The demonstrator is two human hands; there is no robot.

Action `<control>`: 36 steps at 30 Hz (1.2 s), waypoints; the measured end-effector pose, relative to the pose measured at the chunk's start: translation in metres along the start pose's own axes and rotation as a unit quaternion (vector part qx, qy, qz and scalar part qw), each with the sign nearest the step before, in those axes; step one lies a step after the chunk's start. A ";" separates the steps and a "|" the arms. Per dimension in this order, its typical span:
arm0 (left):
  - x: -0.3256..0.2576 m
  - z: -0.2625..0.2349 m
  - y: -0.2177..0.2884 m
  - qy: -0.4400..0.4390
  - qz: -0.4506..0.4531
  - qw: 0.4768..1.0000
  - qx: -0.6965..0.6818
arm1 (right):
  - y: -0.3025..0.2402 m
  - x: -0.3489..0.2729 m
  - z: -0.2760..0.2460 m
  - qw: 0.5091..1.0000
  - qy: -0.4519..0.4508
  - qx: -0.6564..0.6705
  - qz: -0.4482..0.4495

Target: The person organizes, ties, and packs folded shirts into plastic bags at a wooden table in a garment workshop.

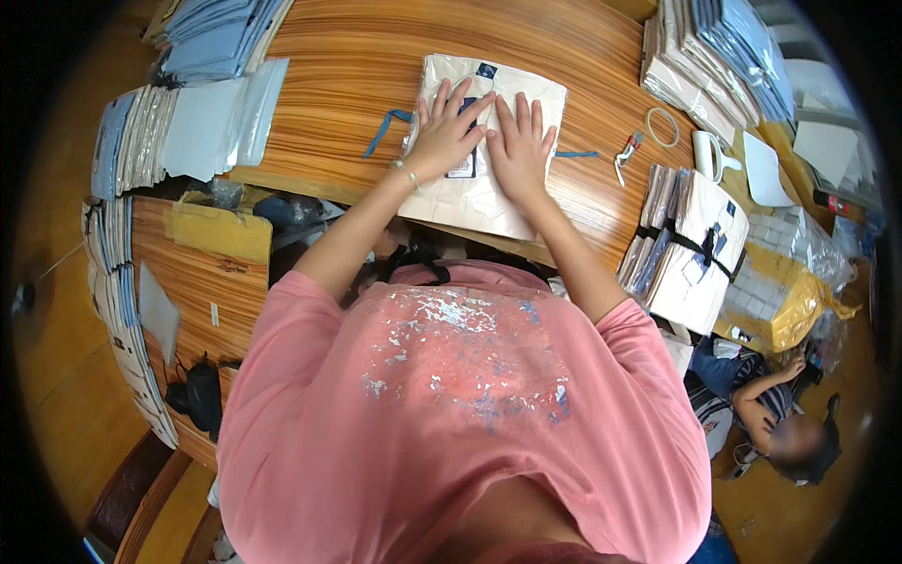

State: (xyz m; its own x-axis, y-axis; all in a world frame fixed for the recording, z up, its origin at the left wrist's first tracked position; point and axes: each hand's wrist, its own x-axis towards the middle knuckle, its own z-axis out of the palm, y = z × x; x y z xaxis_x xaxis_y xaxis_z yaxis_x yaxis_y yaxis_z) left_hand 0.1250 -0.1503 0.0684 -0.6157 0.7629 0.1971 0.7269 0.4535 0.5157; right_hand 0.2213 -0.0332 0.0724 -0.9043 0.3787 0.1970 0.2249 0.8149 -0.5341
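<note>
A cream folded garment in clear plastic [507, 221] lies flat on the wooden table in front of me, with a dark blue tag near its far edge. Whether more packs lie beneath it I cannot tell. My left hand [445, 141] presses flat on its left half, fingers spread, partly covering a dark label. Beside it, my right hand [519, 155] rests palm down on the right half, fingers also spread. The thumbs of both hands almost meet. A blue strap [383, 132] sticks out on the left of the pack, and a blue end [577, 154] shows on the right.
Stacks of bagged garments stand at the far left [211, 42], left [188, 136] and far right [714, 66]. On the right are a pale ring [662, 127], a small red-and-blue tool [628, 155] and a black-strapped bundle [695, 235]. Another person [775, 414] is at lower right.
</note>
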 end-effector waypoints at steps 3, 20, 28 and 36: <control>0.023 -0.037 -0.006 0.081 0.023 0.990 -0.109 | -0.003 0.018 -0.036 0.998 0.016 0.055 -0.008; 0.088 0.050 -0.021 0.193 -0.071 0.976 0.069 | 0.012 0.087 0.043 0.971 0.181 -0.110 0.113; 0.094 0.037 -0.005 0.190 -0.066 0.979 0.043 | 0.004 0.090 0.030 0.972 0.168 -0.099 0.132; 0.093 0.038 -0.008 0.197 -0.072 0.977 0.025 | -0.001 0.090 0.029 0.972 0.137 -0.113 0.152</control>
State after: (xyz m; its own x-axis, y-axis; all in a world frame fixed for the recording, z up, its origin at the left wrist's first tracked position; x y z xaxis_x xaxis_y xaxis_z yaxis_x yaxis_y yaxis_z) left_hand 0.0731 -0.0658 0.0509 -0.7746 0.4575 0.4368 0.6324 0.5718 0.5225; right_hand 0.1291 -0.0125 0.0668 -0.6598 0.6943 0.2872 0.5680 0.7112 -0.4143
